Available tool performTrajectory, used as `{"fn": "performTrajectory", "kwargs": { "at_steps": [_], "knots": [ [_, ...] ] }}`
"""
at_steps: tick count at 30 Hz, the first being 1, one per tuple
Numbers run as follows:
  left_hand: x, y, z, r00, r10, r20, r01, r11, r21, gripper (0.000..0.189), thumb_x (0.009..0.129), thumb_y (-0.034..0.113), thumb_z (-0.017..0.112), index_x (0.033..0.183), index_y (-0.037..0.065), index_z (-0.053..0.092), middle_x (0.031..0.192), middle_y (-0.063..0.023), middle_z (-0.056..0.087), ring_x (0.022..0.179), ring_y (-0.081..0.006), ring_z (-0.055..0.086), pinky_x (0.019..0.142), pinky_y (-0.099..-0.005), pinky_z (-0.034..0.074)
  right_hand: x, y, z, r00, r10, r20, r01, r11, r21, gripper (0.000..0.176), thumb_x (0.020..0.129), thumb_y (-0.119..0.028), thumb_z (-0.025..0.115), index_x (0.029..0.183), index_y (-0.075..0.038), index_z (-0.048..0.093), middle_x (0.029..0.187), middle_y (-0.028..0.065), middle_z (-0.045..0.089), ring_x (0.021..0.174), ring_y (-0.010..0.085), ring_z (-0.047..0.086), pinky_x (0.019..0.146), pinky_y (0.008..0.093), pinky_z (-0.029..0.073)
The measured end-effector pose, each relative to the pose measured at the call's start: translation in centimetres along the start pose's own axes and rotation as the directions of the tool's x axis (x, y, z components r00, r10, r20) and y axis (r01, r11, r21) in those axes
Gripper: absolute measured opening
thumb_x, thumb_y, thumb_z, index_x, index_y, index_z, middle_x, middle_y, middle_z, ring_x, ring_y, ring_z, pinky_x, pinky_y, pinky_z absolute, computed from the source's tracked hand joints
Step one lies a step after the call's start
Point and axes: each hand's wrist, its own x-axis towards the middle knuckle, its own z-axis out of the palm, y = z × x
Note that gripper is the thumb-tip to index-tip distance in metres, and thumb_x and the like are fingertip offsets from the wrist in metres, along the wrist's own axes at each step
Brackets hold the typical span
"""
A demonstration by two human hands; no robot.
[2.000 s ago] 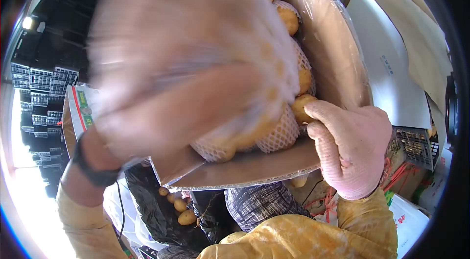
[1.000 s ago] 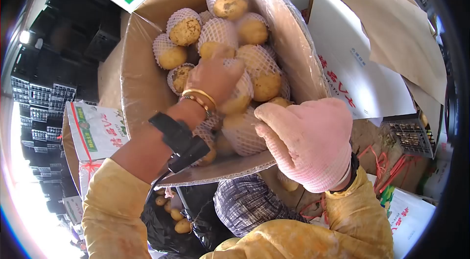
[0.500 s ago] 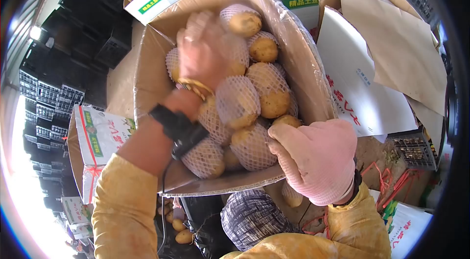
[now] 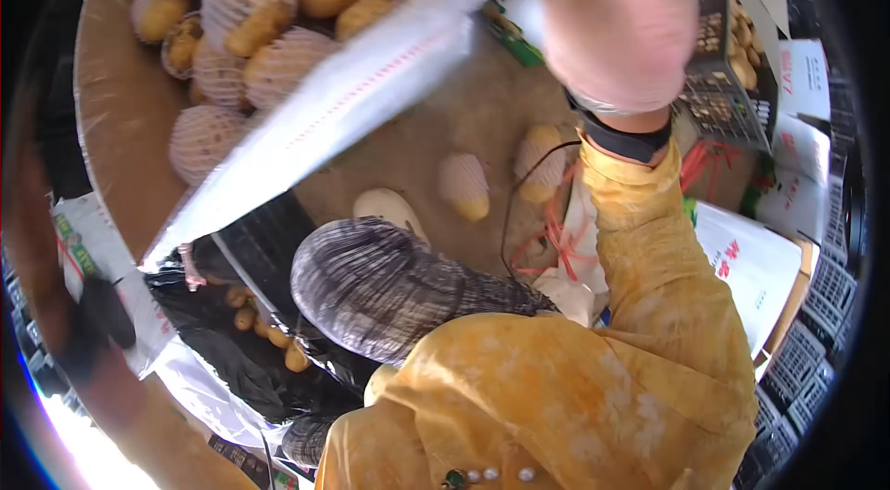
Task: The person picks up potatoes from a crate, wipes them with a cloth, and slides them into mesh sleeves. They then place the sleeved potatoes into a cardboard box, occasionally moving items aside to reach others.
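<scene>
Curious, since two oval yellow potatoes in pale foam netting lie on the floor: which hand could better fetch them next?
Likely right: the pink-gloved hand is nearer the potatoes; the blurred left arm is beyond the brown cardboard box.

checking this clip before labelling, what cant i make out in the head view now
In the head view:
Right hand: motion-blurred, cut off by the top edge; grip unclear.
Left hand: blurred at the dark left rim; fingers unclear.
Carton: top edge cuts off its far end.
Anything beneath the netted potatoes: hidden by them and the near wall.
Red print on that wall: too blurred to read.
</scene>
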Motion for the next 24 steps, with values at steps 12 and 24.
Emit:
{"fn": "performTrajectory", "kwargs": {
  "at_steps": [12, 24],
  "knots": [
    [-27.6, 11.7, -8.9, 0.103, -0.663, 0.741, 0.842, -0.338, -0.42, 0.025, 0.096, 0.012, 0.053, 0.111, -0.006, 0.062, 0.097, -0.0137, 0.066, 0.086, -0.0188, 0.065, 0.081, -0.0299, 0.052, -34.1, 12.1, -10.7, 0.098, 0.856, -0.507, -0.571, -0.369, -0.733, 0.102, 0.063, -0.059, 0.073, 0.141, -0.005, 0.033, 0.132, 0.0236, 0.051, 0.12, 0.0391, 0.052, 0.098, 0.0436, 0.045],
    [-39.0, 18.8, -10.7, -0.082, -0.677, 0.731, 0.613, -0.613, -0.499, 0.014, 0.086, 0.002, 0.055, 0.092, -0.004, 0.066, 0.08, -0.0107, 0.068, 0.065, -0.0168, 0.066, 0.061, -0.0263, 0.054, -40.7, 13.6, -15.6, 0.005, 0.999, -0.038, -0.598, 0.033, 0.801, 0.048, 0.087, -0.039, 0.057, 0.124, -0.009, 0.056, 0.12, 0.0096, 0.062, 0.111, 0.0294, 0.058, 0.097, 0.0408, 0.046]
  ]
}}
